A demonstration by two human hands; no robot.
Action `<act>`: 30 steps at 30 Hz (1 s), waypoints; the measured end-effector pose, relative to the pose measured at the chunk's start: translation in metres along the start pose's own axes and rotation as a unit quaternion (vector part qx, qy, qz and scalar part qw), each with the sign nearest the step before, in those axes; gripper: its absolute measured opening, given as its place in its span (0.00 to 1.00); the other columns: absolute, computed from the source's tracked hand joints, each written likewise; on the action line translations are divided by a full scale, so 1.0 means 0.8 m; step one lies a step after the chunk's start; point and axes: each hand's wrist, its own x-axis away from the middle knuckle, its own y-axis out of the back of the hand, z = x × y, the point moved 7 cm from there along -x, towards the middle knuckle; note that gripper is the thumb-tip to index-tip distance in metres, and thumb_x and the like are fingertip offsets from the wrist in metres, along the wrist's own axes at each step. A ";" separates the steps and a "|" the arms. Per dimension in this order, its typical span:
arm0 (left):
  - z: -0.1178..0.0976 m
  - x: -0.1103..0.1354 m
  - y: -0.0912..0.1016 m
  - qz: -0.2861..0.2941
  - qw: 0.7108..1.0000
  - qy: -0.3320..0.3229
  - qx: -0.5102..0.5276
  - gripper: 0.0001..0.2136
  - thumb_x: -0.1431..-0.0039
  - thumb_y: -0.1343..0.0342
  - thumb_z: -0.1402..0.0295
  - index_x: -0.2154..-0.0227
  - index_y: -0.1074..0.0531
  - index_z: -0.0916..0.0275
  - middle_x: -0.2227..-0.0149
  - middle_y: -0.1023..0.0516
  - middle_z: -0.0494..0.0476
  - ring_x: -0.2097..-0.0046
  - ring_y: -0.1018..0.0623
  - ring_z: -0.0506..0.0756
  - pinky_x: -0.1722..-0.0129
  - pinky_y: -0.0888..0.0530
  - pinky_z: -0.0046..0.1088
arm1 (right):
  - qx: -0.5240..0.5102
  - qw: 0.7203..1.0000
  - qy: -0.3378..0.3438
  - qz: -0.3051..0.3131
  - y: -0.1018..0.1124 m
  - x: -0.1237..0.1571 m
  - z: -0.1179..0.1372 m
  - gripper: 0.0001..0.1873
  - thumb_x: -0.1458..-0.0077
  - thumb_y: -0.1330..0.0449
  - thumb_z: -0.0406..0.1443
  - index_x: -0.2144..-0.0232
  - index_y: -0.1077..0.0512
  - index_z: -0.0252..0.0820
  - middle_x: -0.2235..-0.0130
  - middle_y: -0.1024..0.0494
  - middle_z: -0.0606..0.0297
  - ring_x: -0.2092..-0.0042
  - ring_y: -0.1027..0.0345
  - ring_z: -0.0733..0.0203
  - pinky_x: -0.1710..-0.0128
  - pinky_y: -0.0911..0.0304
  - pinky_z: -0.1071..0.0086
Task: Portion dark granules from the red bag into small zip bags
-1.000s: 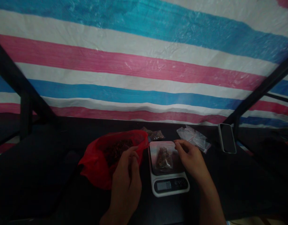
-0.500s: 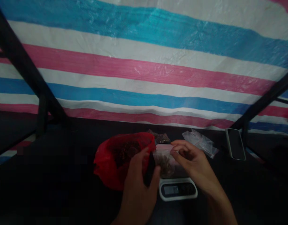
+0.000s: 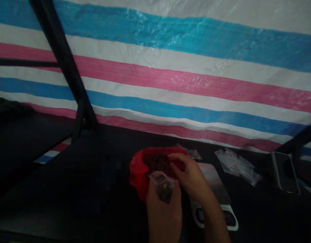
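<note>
My left hand [image 3: 163,211] is closed around a small clear plastic bag [image 3: 162,184] with dark bits inside, held up in front of the red plastic bag [image 3: 138,172]. My right hand [image 3: 189,175] reaches over the red bag's open mouth, fingers curled and pinched above the dark dried stuff [image 3: 157,162] inside; what the fingertips hold is too small to see. The white kitchen scale [image 3: 216,189] sits just right of my hands with its platform bare.
A pile of empty clear bags [image 3: 236,165] lies right of the scale, and a phone [image 3: 284,172] leans at the far right. A filled small bag [image 3: 192,153] lies behind the red bag. Black frame posts [image 3: 66,74] and a striped tarp [image 3: 170,74] stand behind the dark table.
The small bag has come off the scale and is now in my left hand by the red bag. My right hand moved left over the red bag. The camera panned left.
</note>
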 end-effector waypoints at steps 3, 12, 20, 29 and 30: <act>0.014 0.004 0.025 0.007 0.993 -0.023 -0.114 0.10 0.44 0.37 0.62 0.63 0.23 0.60 0.64 0.16 0.59 0.62 0.15 0.60 0.60 0.19 0.35 | 0.148 0.987 -0.017 0.051 -0.028 -0.005 -0.013 0.23 0.48 0.33 0.24 0.51 0.17 0.47 0.47 0.15 0.58 0.43 0.26 0.44 0.41 0.39 0.50; 0.011 0.007 0.056 0.032 0.951 -0.050 -0.302 0.13 0.45 0.43 0.63 0.58 0.20 0.58 0.56 0.14 0.64 0.52 0.15 0.67 0.50 0.21 0.45 | 0.282 0.956 -0.013 0.077 -0.057 -0.011 0.016 0.18 0.44 0.33 0.29 0.52 0.19 0.48 0.48 0.16 0.60 0.43 0.32 0.42 0.46 0.45 0.52; 0.013 -0.010 0.063 0.054 0.976 0.027 -0.210 0.17 0.48 0.41 0.63 0.55 0.21 0.61 0.53 0.14 0.67 0.49 0.16 0.67 0.48 0.21 0.44 | 0.244 0.957 0.011 0.157 -0.094 -0.013 0.044 0.22 0.42 0.37 0.24 0.50 0.20 0.49 0.45 0.17 0.62 0.42 0.33 0.46 0.44 0.47 0.53; 0.000 -0.014 0.080 0.005 0.981 -0.023 -0.194 0.12 0.47 0.39 0.61 0.61 0.25 0.59 0.62 0.15 0.61 0.60 0.15 0.62 0.59 0.19 0.38 | -0.005 0.994 -0.025 0.110 -0.091 -0.014 0.020 0.18 0.47 0.35 0.26 0.55 0.18 0.46 0.51 0.15 0.62 0.46 0.26 0.50 0.41 0.41 0.53; -0.004 -0.016 0.080 0.002 0.980 -0.022 -0.198 0.13 0.46 0.39 0.60 0.60 0.26 0.58 0.62 0.15 0.61 0.60 0.15 0.62 0.59 0.19 0.39 | -0.054 0.993 -0.025 0.105 -0.086 -0.013 0.018 0.18 0.47 0.35 0.27 0.54 0.19 0.45 0.51 0.15 0.61 0.46 0.25 0.51 0.41 0.38 0.54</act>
